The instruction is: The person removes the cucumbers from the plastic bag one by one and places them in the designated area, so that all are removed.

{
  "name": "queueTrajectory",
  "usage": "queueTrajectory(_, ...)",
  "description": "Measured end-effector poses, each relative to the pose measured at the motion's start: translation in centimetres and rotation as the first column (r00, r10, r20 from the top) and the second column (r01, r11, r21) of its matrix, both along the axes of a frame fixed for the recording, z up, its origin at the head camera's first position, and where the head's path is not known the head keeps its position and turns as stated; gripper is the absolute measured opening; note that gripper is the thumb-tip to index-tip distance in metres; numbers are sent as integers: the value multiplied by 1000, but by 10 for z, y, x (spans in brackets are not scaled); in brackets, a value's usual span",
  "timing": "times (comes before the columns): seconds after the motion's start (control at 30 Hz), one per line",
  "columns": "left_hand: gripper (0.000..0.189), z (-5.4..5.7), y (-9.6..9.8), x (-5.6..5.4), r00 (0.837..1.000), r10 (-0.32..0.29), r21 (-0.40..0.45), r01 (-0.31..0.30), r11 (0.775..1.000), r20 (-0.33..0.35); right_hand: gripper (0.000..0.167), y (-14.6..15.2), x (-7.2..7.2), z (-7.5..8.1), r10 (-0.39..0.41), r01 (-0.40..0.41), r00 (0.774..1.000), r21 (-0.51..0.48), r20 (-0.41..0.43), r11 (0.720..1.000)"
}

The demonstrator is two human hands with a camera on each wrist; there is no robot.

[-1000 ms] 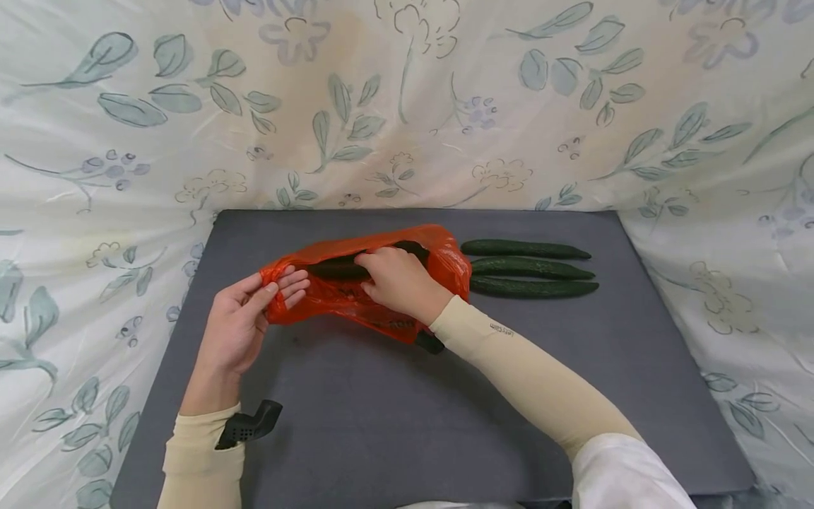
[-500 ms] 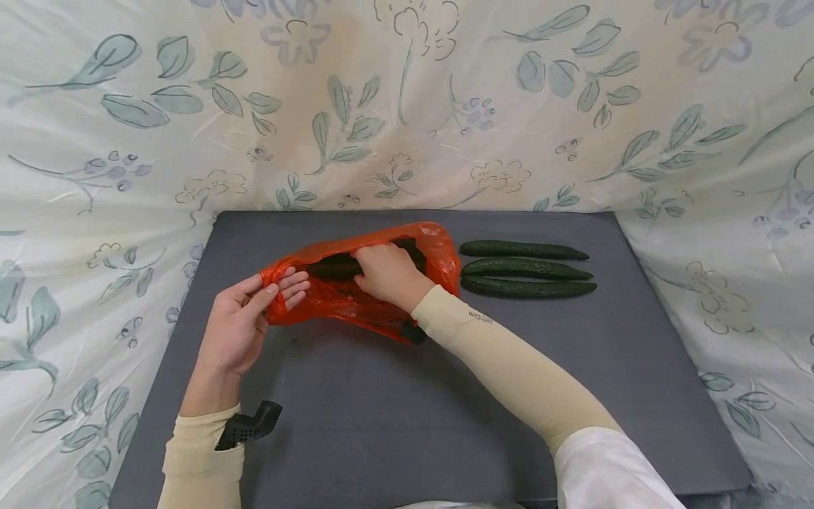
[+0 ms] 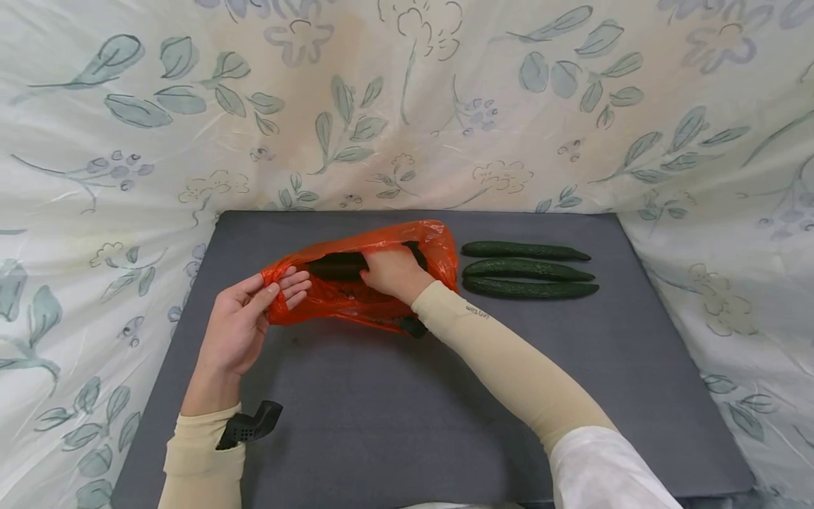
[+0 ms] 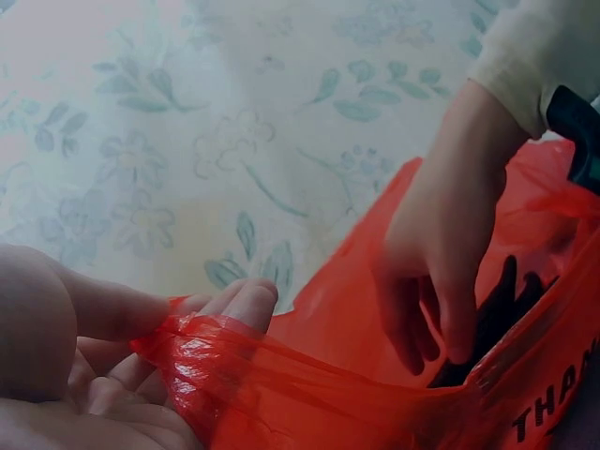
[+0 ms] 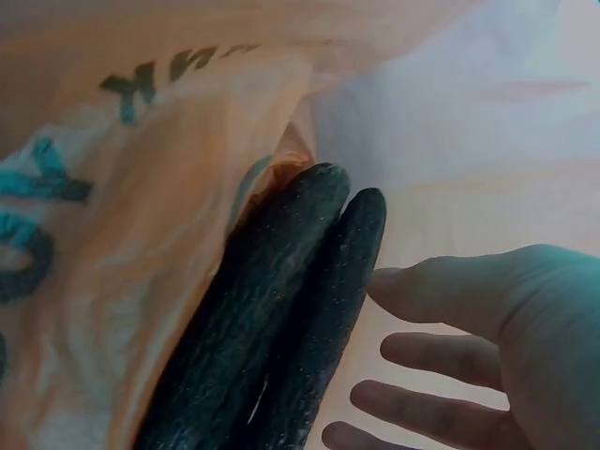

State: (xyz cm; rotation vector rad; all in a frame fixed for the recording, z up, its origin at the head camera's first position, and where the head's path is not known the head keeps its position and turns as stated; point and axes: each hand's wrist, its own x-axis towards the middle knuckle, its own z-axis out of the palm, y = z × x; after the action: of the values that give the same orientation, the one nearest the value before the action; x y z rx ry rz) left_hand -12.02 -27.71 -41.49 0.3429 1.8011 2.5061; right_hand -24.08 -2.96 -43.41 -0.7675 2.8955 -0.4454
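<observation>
From my feed, I had the red bag (image 3: pixel 441 244) just above the centre of the head frame, lying on the bench (image 3: pixel 356 424) with its mouth spread. Left of centre, the left hand (image 3: pixel 240 326) had the bag's edge pinched between thumb and fingers. The right hand (image 3: pixel 396 272) was down inside the mouth, near the middle of the frame; in my right wrist view its fingers, at lower right, stretched out with gaps between them, released. Two cucumbers (image 5: pixel 267 328) lay side by side in the bag, slanting from bottom left to the centre of that view, and the uppermost fingertip came right up to the nearer one; I could not tell whether they touched. Three more cucumbers (image 3: pixel 528 268) lay in a row right of the bag in the head frame. Beyond the bench, a floral cloth (image 3: pixel 407 148) filled the top, and pale sleeves (image 3: pixel 502 360) covered both forearms.
</observation>
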Motion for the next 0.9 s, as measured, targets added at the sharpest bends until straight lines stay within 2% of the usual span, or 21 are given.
queueTrajectory(0.53, 45, -1, 0, -1, 1000, -6, 8, 6, 1000, 13, 38, 1, -12, -8, 16, -12, 997, 60, -78, 998)
queueTrajectory(0.77, 45, 0, 1, -2, 1000, -4, 8, 4, 1000, 15, 41, 1, -21, -13, 16, -10, 997, 82, -71, 997)
queueTrajectory(0.9, 46, 0, 1, -2, 1000, -6, 9, 5, 1000, 16, 40, 0, -26, -13, 0, 4, 999, 101, -39, 995)
